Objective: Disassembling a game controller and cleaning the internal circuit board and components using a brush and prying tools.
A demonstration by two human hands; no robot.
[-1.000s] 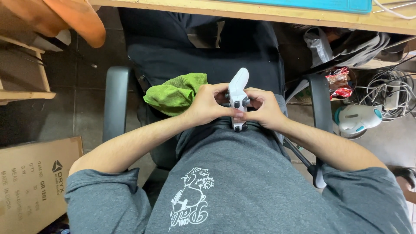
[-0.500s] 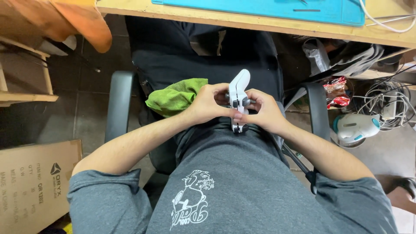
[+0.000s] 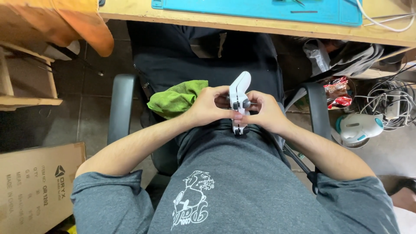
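- The floor [image 3: 65, 108] is dark tile, and it fills the left side of the view under the chair and the furniture.
- A wooden workbench [image 3: 242, 24] runs across the top edge, its pale front lip facing the person; the space beneath it is dark.
- A teal cutting mat [image 3: 260, 9] lies flat on the bench top, with a white cable [image 3: 381, 21] curling just beside its right end.
- A black office chair [image 3: 123, 108] carries the seated person; its two grey armrests flank the forearms.
- A brown cardboard box [image 3: 34, 186] stands on the floor at lower left, close to the person's left elbow.
- An orange cloth [image 3: 73, 21] drapes over a wooden frame [image 3: 26, 86] at upper left.
- A tangle of grey cables [image 3: 390, 104] lies on the floor at right, near a white and teal handheld appliance [image 3: 359, 128] and a red snack wrapper [image 3: 338, 91].
- A green rag [image 3: 175, 99] rests on the lap, touching the left wrist.
- The left hand [image 3: 208, 108] is closed around the white game controller [image 3: 239, 102], fingers wrapped on its left side.
- The right hand [image 3: 266, 112] grips the same controller from the other side, thumb pressed near its dark sticks.
- The controller stands on edge between both hands, above the lap and just in front of the grey shirt.
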